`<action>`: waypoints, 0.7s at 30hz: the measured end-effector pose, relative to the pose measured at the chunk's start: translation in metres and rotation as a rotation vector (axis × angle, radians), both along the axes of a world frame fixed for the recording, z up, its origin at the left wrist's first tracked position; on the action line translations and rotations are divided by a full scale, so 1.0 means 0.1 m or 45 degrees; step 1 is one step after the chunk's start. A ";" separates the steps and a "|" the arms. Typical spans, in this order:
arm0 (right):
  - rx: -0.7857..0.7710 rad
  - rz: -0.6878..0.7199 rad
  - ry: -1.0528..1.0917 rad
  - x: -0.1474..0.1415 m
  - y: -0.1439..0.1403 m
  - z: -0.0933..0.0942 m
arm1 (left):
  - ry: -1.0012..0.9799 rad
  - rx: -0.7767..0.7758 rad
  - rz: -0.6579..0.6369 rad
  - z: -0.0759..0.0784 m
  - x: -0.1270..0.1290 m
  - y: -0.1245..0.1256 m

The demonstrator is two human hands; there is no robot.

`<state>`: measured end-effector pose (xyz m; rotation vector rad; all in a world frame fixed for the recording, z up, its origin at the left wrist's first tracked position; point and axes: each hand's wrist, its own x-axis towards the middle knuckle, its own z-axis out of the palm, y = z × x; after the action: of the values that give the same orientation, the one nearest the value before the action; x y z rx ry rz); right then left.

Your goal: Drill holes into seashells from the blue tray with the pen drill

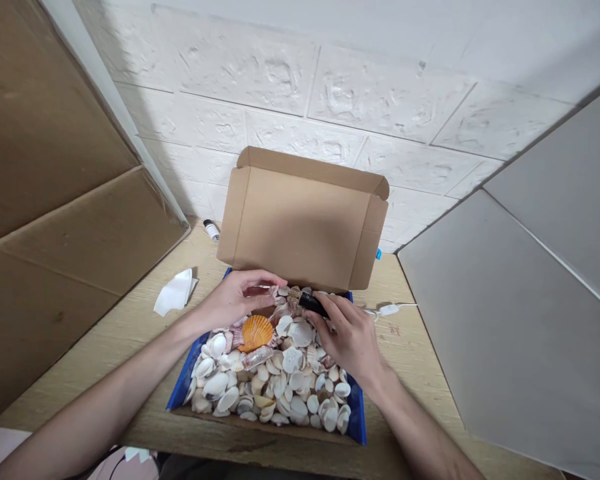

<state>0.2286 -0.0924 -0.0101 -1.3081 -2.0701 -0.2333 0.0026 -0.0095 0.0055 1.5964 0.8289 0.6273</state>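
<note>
Shells fill blue-rimmed box at table edge | left hand pinching clear piece | right hand gripping black tool

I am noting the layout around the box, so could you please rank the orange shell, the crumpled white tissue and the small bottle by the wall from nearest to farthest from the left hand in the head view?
From the left hand:
1. Orange shell, just below it, in the box.
2. Crumpled white tissue, to its left on the table.
3. Small bottle, behind, by the wall.
</note>
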 end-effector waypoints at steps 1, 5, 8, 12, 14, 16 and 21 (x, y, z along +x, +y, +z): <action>0.000 -0.013 0.018 0.00 0.00 0.00 | -0.026 0.019 0.014 -0.01 0.00 0.00; 0.001 -0.021 0.045 -0.01 0.00 0.01 | -0.156 0.016 0.028 -0.07 -0.01 0.01; -0.015 -0.004 0.038 -0.01 0.00 0.00 | -0.189 0.004 0.018 -0.09 -0.01 0.00; -0.029 0.014 0.027 0.00 0.00 -0.01 | -0.153 0.002 0.005 -0.07 0.00 -0.01; -0.036 0.013 0.019 0.00 0.00 -0.02 | -0.115 0.006 -0.006 -0.06 0.01 -0.02; -0.036 0.014 0.012 0.00 0.00 -0.02 | -0.078 0.006 -0.006 -0.05 0.02 -0.02; 0.011 0.022 -0.009 0.01 0.03 -0.03 | -0.037 -0.019 0.000 0.00 0.04 -0.03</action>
<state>0.2296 -0.0893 -0.0129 -1.2860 -2.0834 -0.2395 0.0068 -0.0129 0.0053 1.5703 0.8101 0.6418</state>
